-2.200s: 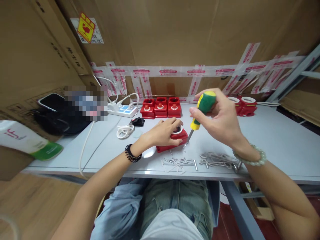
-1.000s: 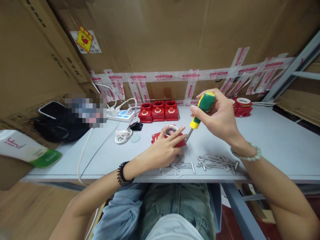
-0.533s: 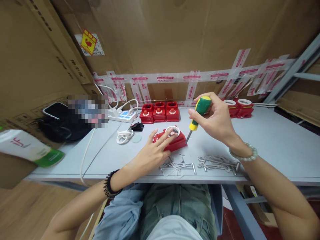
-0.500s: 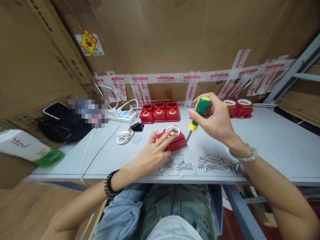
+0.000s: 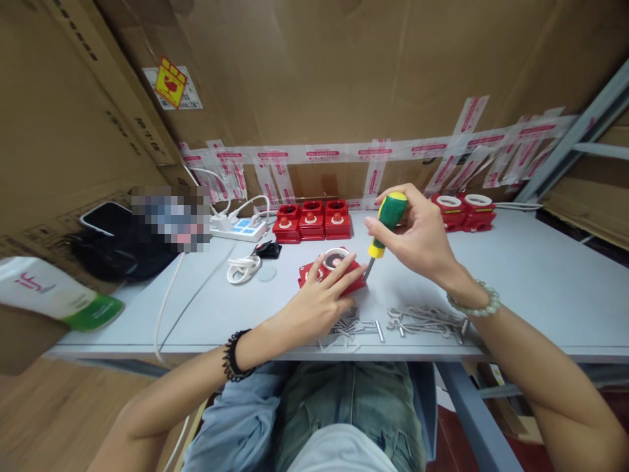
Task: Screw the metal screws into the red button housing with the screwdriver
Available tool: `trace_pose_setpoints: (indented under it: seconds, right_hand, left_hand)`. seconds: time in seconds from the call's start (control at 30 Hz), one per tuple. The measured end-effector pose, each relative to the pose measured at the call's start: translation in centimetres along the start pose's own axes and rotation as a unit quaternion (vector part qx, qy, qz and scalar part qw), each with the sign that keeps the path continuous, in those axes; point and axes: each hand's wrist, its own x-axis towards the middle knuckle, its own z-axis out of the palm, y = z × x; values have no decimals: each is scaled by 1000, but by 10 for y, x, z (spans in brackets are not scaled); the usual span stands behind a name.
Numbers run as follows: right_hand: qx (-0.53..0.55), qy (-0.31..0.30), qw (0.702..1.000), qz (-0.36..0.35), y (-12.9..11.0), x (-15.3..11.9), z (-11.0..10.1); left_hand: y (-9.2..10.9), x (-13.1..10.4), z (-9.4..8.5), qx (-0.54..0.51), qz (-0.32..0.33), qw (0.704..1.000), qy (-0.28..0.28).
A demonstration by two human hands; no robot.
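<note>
My right hand (image 5: 417, 226) is wrapped around the green-and-yellow handle of a screwdriver (image 5: 392, 213). The shaft slants down to the right end of a red box (image 5: 305, 272) with a white-ringed round window; the exact tip contact is hard to make out. My left hand (image 5: 319, 305) lies over the front of this box, its fingers spread across the top and gripping it against the table. Loose screws and small metal pins (image 5: 361, 326) lie just in front of the box, partly under my left hand. A pile of metal pieces with cords (image 5: 427, 321) is nearer my right wrist.
Three red boxes with round buttons (image 5: 312, 221) stand at the back, and two with white rings (image 5: 464, 213) at the back right. A power strip (image 5: 240, 228), a white cable coil (image 5: 244, 269) and a clear disc (image 5: 266, 272) are left. A tube (image 5: 59, 292) is far left.
My left hand has shifted right and farther over the box, which has turned and now lies flatter. The screwdriver remains at the box's right end, having moved slightly left and down.
</note>
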Motion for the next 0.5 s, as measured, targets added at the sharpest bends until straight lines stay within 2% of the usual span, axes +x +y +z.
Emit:
trace_pose_setpoints:
  seconds: [0.2, 0.27, 0.33, 0.4, 0.5]
  right_hand:
    - [-2, -2, 1000, -7, -1, 0, 0]
    - [-10, 6, 1000, -13, -1, 0, 0]
    - [-13, 22, 999, -20, 0, 0, -1]
    - [-7, 41, 999, -27, 1, 0, -1]
    - [8, 70, 997, -33, 0, -2, 0]
  left_hand:
    - [1, -9, -16, -54, -7, 998, 10]
    - [-5, -15, -23, -58, -45, 996, 43]
    - [-15, -22, -28, -63, -110, 989, 71]
    - [-28, -29, -28, -86, -175, 979, 52]
    - [-45, -37, -21, -195, -232, 952, -35]
